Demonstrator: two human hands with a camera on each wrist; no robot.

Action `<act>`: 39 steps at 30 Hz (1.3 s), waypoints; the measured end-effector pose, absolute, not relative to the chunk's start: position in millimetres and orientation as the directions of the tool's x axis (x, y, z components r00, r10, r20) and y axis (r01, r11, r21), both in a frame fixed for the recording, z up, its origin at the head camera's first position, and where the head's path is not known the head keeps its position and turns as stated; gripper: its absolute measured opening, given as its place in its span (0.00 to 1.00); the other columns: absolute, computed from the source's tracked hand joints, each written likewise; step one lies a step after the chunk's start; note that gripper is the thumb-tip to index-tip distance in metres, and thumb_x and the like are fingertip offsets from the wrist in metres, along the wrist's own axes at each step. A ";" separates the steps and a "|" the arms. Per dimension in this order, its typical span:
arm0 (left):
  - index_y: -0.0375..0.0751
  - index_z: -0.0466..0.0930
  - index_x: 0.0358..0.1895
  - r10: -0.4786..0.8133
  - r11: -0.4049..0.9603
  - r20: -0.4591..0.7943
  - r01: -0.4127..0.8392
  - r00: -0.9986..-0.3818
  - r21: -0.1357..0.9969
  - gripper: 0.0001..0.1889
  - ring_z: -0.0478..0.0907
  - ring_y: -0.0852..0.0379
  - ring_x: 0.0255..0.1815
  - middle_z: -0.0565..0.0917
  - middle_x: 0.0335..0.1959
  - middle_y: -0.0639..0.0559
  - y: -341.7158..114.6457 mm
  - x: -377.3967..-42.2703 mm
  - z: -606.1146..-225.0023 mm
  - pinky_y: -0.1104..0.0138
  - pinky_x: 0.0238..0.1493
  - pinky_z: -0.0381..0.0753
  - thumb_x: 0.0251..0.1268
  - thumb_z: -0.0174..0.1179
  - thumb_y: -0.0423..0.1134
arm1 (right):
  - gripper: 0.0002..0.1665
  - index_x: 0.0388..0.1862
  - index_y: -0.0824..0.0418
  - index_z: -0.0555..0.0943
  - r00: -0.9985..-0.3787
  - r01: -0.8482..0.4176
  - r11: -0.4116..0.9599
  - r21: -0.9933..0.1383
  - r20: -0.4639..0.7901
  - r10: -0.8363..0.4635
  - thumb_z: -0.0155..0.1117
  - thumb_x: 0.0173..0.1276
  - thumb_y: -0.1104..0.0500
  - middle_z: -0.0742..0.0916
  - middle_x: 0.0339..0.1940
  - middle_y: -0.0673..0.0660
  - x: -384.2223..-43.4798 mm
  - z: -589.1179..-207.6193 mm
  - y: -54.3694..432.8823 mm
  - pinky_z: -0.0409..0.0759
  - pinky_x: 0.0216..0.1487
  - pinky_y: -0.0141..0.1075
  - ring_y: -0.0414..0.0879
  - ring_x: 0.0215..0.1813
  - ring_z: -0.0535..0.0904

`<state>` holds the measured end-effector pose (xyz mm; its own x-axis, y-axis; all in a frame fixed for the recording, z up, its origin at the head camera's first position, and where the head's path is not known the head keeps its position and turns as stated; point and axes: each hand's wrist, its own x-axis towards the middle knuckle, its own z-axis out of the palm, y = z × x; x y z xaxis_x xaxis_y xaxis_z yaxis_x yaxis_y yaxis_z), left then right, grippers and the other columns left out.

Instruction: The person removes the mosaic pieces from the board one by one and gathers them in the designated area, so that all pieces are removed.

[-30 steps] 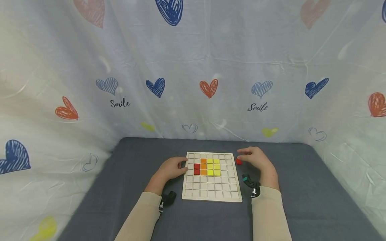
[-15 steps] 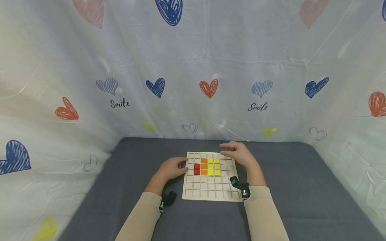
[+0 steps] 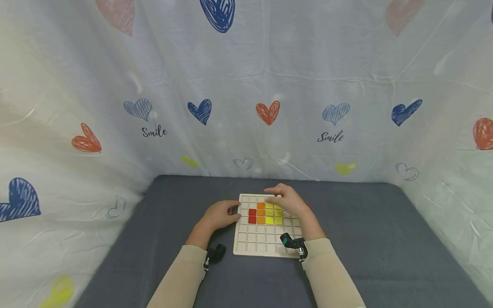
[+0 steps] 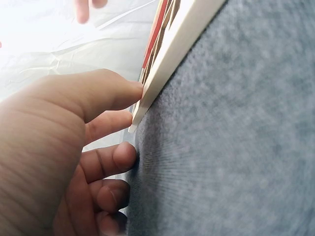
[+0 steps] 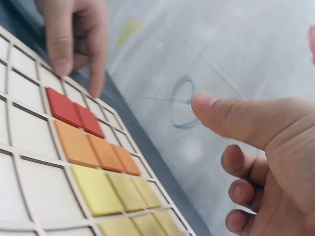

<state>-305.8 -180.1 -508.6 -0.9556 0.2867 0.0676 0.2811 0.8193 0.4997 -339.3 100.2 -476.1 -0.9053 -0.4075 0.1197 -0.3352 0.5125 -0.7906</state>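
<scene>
A pale wooden grid board (image 3: 254,248) lies on the dark table. Two red tiles (image 3: 252,219), three orange tiles (image 3: 261,212) and several yellow tiles (image 3: 270,220) sit in its squares. My left hand (image 3: 218,215) rests thumb and index fingertips along the board's left edge, its other fingers loosely bent. Over the board's far part hovers my right hand (image 3: 289,201), thumb and index apart with nothing visible between them. In the right wrist view its other fingers curl loosely; the index is hidden behind the thumb (image 5: 231,115). A red piece (image 3: 309,206) shows just past the right hand.
A grey-blue cloth (image 3: 385,239) covers the table. Behind and beside it hangs a white curtain (image 3: 300,64) printed with hearts. Each wrist carries a black camera, the right one (image 3: 292,242) overlapping the board's lower right part in the head view.
My right hand has moved left, from beside the red piece right of the board to above the yellow tiles. The left hand and the placed tiles stay where they were.
</scene>
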 end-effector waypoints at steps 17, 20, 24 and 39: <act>0.47 0.82 0.66 0.280 0.824 0.051 0.268 -0.959 0.499 0.25 0.68 0.58 0.22 0.74 0.23 0.56 -180.0 -307.9 -511.5 0.64 0.26 0.65 0.68 0.67 0.49 | 0.14 0.49 0.56 0.92 -0.963 -0.252 0.743 -0.620 0.088 -0.253 0.77 0.65 0.56 0.79 0.44 0.55 -332.2 -497.1 65.9 0.70 0.45 0.44 0.52 0.47 0.69; 0.47 0.82 0.66 0.281 0.823 0.057 0.271 -0.958 0.499 0.25 0.67 0.58 0.22 0.74 0.23 0.56 -180.1 -307.8 -511.6 0.64 0.26 0.65 0.69 0.67 0.48 | 0.13 0.47 0.57 0.92 -0.967 -0.244 0.750 -0.614 0.092 -0.240 0.78 0.64 0.57 0.79 0.44 0.56 -331.5 -497.3 66.3 0.70 0.44 0.44 0.52 0.47 0.68; 0.47 0.82 0.66 0.277 0.828 0.059 0.269 -0.959 0.492 0.25 0.67 0.58 0.22 0.74 0.23 0.56 -181.0 -308.0 -510.5 0.64 0.26 0.64 0.69 0.67 0.48 | 0.12 0.47 0.58 0.92 -0.968 -0.241 0.749 -0.618 0.096 -0.232 0.77 0.65 0.57 0.79 0.44 0.55 -332.0 -498.6 64.7 0.69 0.44 0.44 0.52 0.47 0.68; 0.47 0.82 0.66 0.280 0.822 0.058 0.271 -0.958 0.501 0.25 0.67 0.58 0.21 0.74 0.22 0.55 -181.0 -308.7 -510.0 0.63 0.26 0.64 0.69 0.67 0.48 | 0.13 0.48 0.58 0.92 -0.971 -0.229 0.715 -0.661 0.099 -0.220 0.78 0.64 0.58 0.80 0.49 0.56 -334.3 -498.7 64.1 0.71 0.50 0.48 0.53 0.52 0.69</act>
